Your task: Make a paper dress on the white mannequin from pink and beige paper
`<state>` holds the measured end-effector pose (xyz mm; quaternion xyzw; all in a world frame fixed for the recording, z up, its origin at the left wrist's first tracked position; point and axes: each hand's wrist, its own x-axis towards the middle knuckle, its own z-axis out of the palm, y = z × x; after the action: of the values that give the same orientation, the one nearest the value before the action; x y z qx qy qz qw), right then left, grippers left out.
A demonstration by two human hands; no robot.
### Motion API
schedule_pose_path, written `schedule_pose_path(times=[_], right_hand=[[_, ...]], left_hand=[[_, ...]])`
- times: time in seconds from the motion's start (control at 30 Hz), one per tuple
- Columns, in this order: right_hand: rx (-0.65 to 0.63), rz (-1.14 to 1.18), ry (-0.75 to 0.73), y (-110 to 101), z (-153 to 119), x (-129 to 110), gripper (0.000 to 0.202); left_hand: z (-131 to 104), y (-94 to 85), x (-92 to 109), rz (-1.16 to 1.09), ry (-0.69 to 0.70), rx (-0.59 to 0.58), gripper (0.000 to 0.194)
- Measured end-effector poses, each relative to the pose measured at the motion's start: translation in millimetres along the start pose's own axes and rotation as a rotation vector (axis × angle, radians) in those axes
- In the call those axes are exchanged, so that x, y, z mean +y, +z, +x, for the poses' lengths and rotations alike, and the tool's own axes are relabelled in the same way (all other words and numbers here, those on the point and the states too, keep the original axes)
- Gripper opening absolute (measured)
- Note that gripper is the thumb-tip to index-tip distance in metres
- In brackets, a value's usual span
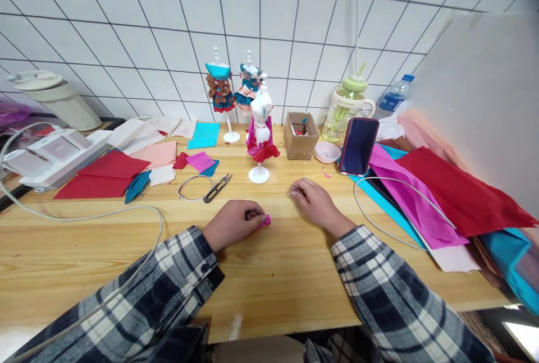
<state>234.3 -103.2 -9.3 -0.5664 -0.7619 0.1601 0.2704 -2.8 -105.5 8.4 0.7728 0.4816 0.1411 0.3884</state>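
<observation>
From my feed, my left hand (236, 221) has its grip clamped on a small magenta fabric piece (266, 220), thumb and forefinger together at the fabric's left end, just above the wooden surface (261, 279) or touching it; I cannot tell which. My right hand (314, 201) lies well apart from that piece, on its right, fingers curled inward. I cannot tell whether that grip is closed or has anything in it.

Beyond my hands, a white miniature mannequin (261, 108) stands upright in a magenta and red outfit, with two more dressed ones behind it. Left of its base I see black thread snips (214, 191) just beside a thin wire ring (180, 189). On its right are an open cardboard box (301, 144), a pink bowl (327, 154) and an upright phone (359, 146).
</observation>
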Motion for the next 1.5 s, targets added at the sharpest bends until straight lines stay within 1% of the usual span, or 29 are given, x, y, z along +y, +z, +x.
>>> schedule_pose_path(times=[0.1, 0.17, 0.23, 0.33, 0.47, 0.63, 0.87, 0.97, 1.1, 1.2, 1.3, 1.4, 1.5], right_hand=[[-0.064, 0.301, -0.063, 4, -7, -20, 0.007], [-0.098, 0.351, -0.1, 9, -11, -33, 0.006], [-0.111, 0.299, -0.126, 13, -13, -40, 0.005], [-0.134, 0.191, -0.147, 17, -14, -41, 0.007], [-0.136, 0.079, -0.176, 16, -15, -38, 0.011], [-0.144, -0.058, -0.21, 14, -18, -40, 0.013], [-0.11, -0.241, -0.289, 11, -21, -43, 0.021], [-0.091, -0.32, -0.343, 9, -22, -45, 0.022], [-0.074, -0.387, -0.381, 8, -24, -46, 0.023], [-0.076, -0.373, -0.377, 8, -26, -47, 0.025], [-0.065, -0.308, -0.346, 9, -26, -47, 0.026], [-0.032, -0.145, -0.281, 11, -25, -46, 0.021], [-0.019, 0.016, -0.182, 12, -22, -45, 0.012]], left_hand=[[1, 0.2, -1, -0.039, -0.001, 0.024, 0.032], [2, 0.9, -1, -0.051, 0.003, 0.036, 0.031], [2, 2.0, -3, -0.059, 0.015, 0.036, 0.03], [3, 3.5, -3, -0.067, 0.028, 0.032, 0.031], [2, 4.4, -4, -0.085, 0.031, 0.03, 0.03], [2, 4.6, -5, -0.105, 0.039, 0.021, 0.032], [3, -0.1, -2, -0.21, 0.035, -0.012, 0.032], [2, -1.2, -1, -0.252, 0.012, -0.02, 0.033], [1, -1.2, -2, -0.294, 0.023, -0.025, 0.034], [3, -0.6, -3, -0.297, 0.017, -0.013, 0.032], [4, -0.9, -6, -0.297, 0.007, -0.006, 0.033], [4, -2.6, -7, -0.316, 0.008, -0.029, 0.033], [3, -4.5, -5, -0.315, 0.003, -0.042, 0.031]])
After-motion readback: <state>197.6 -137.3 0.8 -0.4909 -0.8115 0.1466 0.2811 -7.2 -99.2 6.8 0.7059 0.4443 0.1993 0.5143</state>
